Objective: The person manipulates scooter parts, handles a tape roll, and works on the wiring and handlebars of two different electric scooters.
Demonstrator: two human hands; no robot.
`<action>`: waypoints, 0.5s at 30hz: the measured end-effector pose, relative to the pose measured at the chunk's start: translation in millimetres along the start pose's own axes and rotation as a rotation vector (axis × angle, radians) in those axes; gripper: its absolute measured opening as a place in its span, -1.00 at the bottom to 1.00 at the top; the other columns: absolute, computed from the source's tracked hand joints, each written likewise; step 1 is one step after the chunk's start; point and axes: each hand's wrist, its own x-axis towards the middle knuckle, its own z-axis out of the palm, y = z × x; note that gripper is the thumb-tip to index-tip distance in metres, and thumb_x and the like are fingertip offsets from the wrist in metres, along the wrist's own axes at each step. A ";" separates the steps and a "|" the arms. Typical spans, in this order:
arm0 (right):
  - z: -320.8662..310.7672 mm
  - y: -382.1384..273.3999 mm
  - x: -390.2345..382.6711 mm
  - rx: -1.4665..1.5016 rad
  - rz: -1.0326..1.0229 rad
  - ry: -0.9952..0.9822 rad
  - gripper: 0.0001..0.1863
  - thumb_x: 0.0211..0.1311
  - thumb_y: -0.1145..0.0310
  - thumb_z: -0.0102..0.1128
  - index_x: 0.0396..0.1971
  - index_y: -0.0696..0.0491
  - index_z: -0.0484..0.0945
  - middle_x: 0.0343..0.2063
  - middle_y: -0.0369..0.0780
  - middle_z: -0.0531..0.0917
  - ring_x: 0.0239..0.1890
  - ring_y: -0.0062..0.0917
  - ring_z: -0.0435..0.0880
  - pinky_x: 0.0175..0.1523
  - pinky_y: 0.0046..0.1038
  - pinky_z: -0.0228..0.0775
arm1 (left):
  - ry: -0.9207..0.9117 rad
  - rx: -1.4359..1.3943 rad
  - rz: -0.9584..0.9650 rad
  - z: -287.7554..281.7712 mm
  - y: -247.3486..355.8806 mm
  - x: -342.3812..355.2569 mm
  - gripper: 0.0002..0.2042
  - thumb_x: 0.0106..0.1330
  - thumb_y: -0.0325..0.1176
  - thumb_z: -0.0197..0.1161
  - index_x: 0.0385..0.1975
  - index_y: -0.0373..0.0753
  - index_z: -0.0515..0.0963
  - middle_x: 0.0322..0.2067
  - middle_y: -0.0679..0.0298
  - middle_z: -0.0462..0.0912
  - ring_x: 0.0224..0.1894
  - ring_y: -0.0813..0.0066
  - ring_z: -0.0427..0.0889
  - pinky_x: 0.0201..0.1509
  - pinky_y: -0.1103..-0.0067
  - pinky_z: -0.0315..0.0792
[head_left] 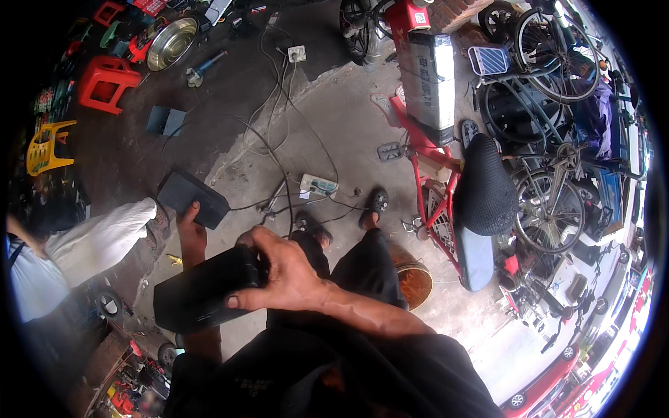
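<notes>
My right hand [282, 275] grips one end of a black rectangular box [202, 291], thumb along the near side and fingers over the far edge. Just beyond it, my left hand [192, 233] holds a second dark box [194, 198], its thumb pressed on the near face. A dark cable runs off to the right from beside this second box. The nearer box covers part of my left forearm, and most of the left fingers are hidden. What kind of boxes they are, I cannot tell.
A white power strip [318, 186] and tangled cords [282, 104] lie on the floor ahead. To the right stands a red electric bike [435, 181], with a rusty-looking bucket [412, 284] near my leg. Another person's pale sleeve [104, 240] is at left. Red stool [108, 83] and metal basin [172, 44] stand far left.
</notes>
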 end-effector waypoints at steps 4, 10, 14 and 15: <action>29.4 -25.5 55.1 0.036 -0.109 0.011 -0.27 -0.30 -0.01 0.66 -0.24 0.18 0.48 -0.39 -0.17 0.55 -0.30 -0.46 0.59 -0.18 -0.42 0.43 | 0.122 -0.062 0.087 -24.9 4.5 -7.1 -0.56 0.19 -0.38 0.34 0.09 -0.25 0.45 -0.06 0.27 0.59 0.00 0.40 0.58 0.10 0.46 0.44; -20.6 -30.1 153.4 0.188 -0.089 0.272 -0.26 -0.16 -0.03 0.60 -0.21 0.29 0.48 -0.34 -0.14 0.66 -0.33 -0.57 0.62 -0.15 -0.53 0.52 | 0.296 -0.138 0.212 14.4 21.5 21.2 -0.55 0.16 -0.39 0.38 0.07 -0.20 0.46 -0.07 0.32 0.59 0.00 0.43 0.57 0.07 0.46 0.44; -60.9 -8.6 221.6 0.142 -0.181 0.495 -0.34 -0.12 -0.03 0.57 -0.29 0.26 0.51 -0.38 -0.21 0.61 -0.33 -0.57 0.55 -0.14 -0.57 0.44 | 0.308 -0.273 0.136 22.0 12.1 72.1 -0.55 0.12 -0.40 0.44 0.03 -0.11 0.49 -0.10 0.41 0.59 -0.03 0.49 0.56 0.01 0.47 0.42; -69.0 -1.2 237.9 0.125 -0.146 0.535 -0.32 -0.12 -0.05 0.56 -0.28 0.26 0.51 -0.36 -0.22 0.60 -0.31 -0.58 0.52 -0.11 -0.56 0.39 | 0.337 -0.288 0.123 25.6 8.4 84.7 -0.56 0.13 -0.42 0.44 0.04 -0.11 0.49 -0.07 0.42 0.59 -0.01 0.48 0.56 0.05 0.44 0.41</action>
